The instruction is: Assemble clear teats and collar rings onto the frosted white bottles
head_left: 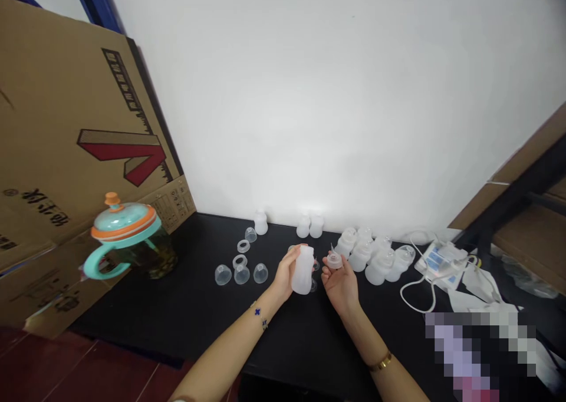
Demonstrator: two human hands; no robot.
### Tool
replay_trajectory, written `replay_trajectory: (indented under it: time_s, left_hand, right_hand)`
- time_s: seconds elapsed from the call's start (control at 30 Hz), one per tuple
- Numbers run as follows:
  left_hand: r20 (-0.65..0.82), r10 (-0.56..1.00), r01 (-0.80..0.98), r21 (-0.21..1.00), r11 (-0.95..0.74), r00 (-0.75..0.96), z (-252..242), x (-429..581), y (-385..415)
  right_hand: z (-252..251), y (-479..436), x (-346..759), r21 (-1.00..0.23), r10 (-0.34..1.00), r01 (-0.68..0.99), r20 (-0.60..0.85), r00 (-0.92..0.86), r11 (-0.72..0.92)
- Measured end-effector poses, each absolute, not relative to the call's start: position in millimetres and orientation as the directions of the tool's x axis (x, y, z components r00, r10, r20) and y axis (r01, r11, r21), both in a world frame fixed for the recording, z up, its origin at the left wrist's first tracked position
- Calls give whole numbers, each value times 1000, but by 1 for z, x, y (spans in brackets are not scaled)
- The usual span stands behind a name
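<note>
A: What is at the left?
B: A big cardboard box beside the black table; a teal and orange jug stands before it
A: And at the right?
B: A group of translucent bottles lies near the wall
A: The hands?
B: The left hand grasps a white bottle upright over the table middle; the right hand, just beside, pinches a small clear cap

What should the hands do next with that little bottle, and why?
Probably bring the small plastic piece in the right hand over to the bottle in the left hand: each hand holds one part, close together but apart.
</note>
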State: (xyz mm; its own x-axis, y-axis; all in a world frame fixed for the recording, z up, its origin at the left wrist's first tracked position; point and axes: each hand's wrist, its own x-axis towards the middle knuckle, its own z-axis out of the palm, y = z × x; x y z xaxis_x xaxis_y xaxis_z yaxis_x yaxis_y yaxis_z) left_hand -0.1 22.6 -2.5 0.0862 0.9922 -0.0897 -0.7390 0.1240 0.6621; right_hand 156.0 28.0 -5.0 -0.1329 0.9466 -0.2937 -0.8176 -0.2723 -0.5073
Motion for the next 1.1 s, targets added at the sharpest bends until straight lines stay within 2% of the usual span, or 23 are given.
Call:
replay_trajectory:
  time_s: [0.23, 0.5, 0.7, 0.93, 1.1]
  left_hand:
    - [-112, 990, -790, 597, 140, 90, -4, -7, 27]
    - [-135, 991, -795, 599, 99, 22, -6, -8, 32]
    - [-95, 995, -799, 596, 79, 28, -2, -11, 32]
    - [-183, 980, -821, 547, 165, 76, -3, -15, 32]
    - [-206, 974, -785, 585, 202, 97, -3, -15, 30]
  right_hand:
    - [-4, 27, 155, -522, 964, -822, -240, -114, -227]
    - [-7, 26, 154, -533, 970, -818, -218, -111, -214]
    - [-9, 23, 152, -590, 985, -789, -134, -112, -170]
    - [-9, 27, 153, -532, 964, -813, -231, -129, -236]
    - [-8, 25, 152, -552, 976, -811, -190, -104, -193]
